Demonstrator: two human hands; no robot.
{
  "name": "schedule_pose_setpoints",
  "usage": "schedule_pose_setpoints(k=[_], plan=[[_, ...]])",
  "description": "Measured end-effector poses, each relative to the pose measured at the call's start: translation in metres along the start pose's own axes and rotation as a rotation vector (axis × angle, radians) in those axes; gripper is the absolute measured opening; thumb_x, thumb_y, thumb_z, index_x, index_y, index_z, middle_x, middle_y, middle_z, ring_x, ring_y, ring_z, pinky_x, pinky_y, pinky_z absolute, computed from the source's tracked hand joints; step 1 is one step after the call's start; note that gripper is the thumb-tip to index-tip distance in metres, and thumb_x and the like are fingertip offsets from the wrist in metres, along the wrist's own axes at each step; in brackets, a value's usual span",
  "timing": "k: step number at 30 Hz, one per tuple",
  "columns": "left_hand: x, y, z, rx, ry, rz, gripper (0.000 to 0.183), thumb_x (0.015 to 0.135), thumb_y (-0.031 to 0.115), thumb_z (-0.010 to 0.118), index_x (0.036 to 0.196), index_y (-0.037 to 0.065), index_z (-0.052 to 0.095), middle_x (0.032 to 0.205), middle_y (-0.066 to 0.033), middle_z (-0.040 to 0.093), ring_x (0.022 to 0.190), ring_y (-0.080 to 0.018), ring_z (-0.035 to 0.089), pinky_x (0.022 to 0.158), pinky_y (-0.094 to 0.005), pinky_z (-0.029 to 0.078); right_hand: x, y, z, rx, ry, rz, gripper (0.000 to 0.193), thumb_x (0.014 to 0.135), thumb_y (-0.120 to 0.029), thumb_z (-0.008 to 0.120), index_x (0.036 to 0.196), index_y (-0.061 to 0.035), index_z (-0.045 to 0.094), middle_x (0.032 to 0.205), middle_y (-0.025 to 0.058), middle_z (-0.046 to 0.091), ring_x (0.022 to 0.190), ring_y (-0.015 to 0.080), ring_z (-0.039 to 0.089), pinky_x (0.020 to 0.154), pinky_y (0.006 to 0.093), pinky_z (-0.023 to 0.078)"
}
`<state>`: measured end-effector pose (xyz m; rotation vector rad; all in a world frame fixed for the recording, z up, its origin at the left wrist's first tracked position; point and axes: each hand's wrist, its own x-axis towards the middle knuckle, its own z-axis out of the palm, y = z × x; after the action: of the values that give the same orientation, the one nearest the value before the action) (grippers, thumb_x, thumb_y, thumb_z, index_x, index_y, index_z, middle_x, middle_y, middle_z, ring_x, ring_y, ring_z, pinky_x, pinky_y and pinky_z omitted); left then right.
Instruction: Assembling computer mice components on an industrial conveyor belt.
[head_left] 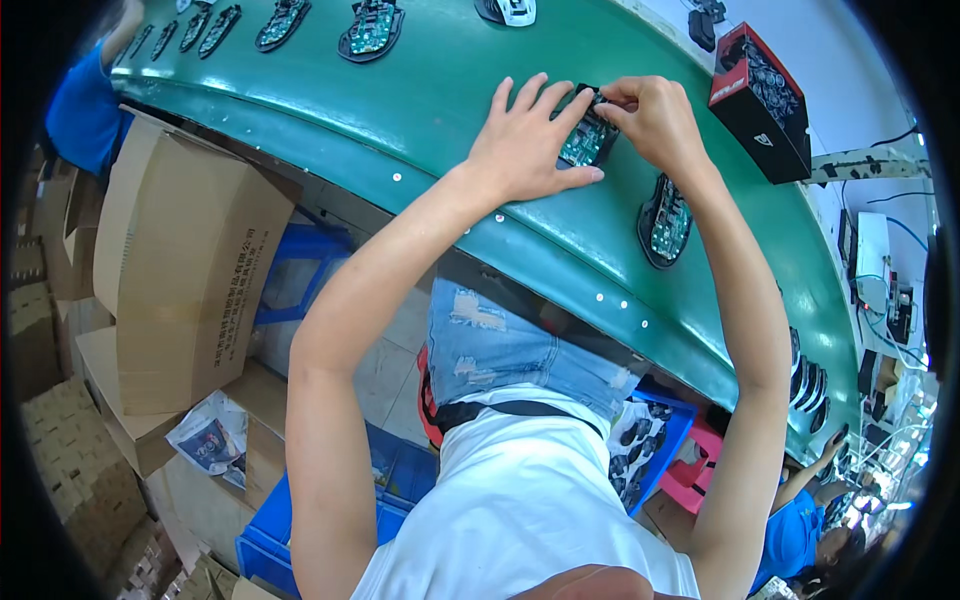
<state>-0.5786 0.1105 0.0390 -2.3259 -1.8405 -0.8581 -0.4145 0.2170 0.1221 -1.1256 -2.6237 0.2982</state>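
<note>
On the green work surface lies a computer mouse base with a green circuit board (pixel 585 147), its shell open. My left hand (pixel 520 145) rests beside it with fingers spread, the index finger along its far left edge and the thumb by its near edge. My right hand (pixel 655 120) is closed in a pinch over the far end of the board. Whatever sits between those fingertips is too small or hidden to make out. To the near right lies another mouse base with a circuit board (pixel 667 225).
More mouse bases with boards (pixel 370 30) form a row at the far left. A white mouse shell (pixel 508 10) lies at the far edge. A black and red box of dark parts (pixel 765 100) stands right. Cardboard boxes (pixel 190 260) and a blue crate (pixel 675 440) are below the bench.
</note>
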Motion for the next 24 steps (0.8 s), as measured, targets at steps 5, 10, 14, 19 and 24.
schedule_pose_setpoints(k=[5,10,14,19,24], plan=[[0.000,0.003,0.007,0.011,-0.037,-0.001,0.090,0.086,0.068,0.063,0.154,0.013,0.039,0.152,-0.0140,0.043,0.145,-0.0383,0.035,0.118,-0.0618,0.023,-0.003,0.012,0.006,0.007,-0.006,0.012,0.031,0.083,-0.018,0.080,0.107,0.0014,0.076,0.093,0.0171,0.076,0.085,0.0266,0.075,0.077,0.0354,0.059],[0.004,-0.002,-0.001,0.012,-0.044,0.029,0.092,0.086,0.069,0.063,0.155,0.014,0.038,0.155,-0.0141,0.041,0.146,-0.0377,0.033,0.119,-0.0599,0.023,-0.010,0.023,0.008,0.100,0.080,-0.085,0.030,0.086,-0.022,0.077,0.110,-0.0042,0.076,0.098,0.0158,0.073,0.080,0.0273,0.072,0.073,0.0375,0.056],[0.008,-0.005,-0.001,-0.033,-0.098,0.089,0.107,0.079,0.075,0.066,0.154,0.005,0.036,0.157,-0.0164,0.039,0.147,-0.0372,0.032,0.120,-0.0597,0.022,-0.019,0.029,0.013,0.172,0.110,-0.063,0.029,0.089,-0.025,0.073,0.111,-0.0064,0.077,0.096,0.0155,0.071,0.082,0.0299,0.069,0.076,0.0407,0.054],[0.007,-0.002,-0.003,-0.064,-0.104,0.088,0.109,0.077,0.075,0.067,0.152,0.002,0.038,0.156,-0.0162,0.040,0.148,-0.0362,0.032,0.119,-0.0596,0.023,-0.022,0.034,-0.005,0.229,0.121,-0.097,0.039,0.088,-0.020,0.073,0.127,-0.0105,0.069,0.109,0.0122,0.069,0.087,0.0252,0.069,0.079,0.0393,0.054],[0.003,0.004,-0.012,-0.034,-0.090,0.072,0.104,0.078,0.076,0.065,0.148,0.003,0.043,0.153,-0.0161,0.044,0.146,-0.0352,0.035,0.119,-0.0586,0.024,0.009,0.106,-0.080,0.067,0.568,-0.024,0.025,0.093,-0.016,0.065,0.115,-0.0082,0.072,0.106,0.0130,0.072,0.093,0.0245,0.071,0.082,0.0351,0.055]])
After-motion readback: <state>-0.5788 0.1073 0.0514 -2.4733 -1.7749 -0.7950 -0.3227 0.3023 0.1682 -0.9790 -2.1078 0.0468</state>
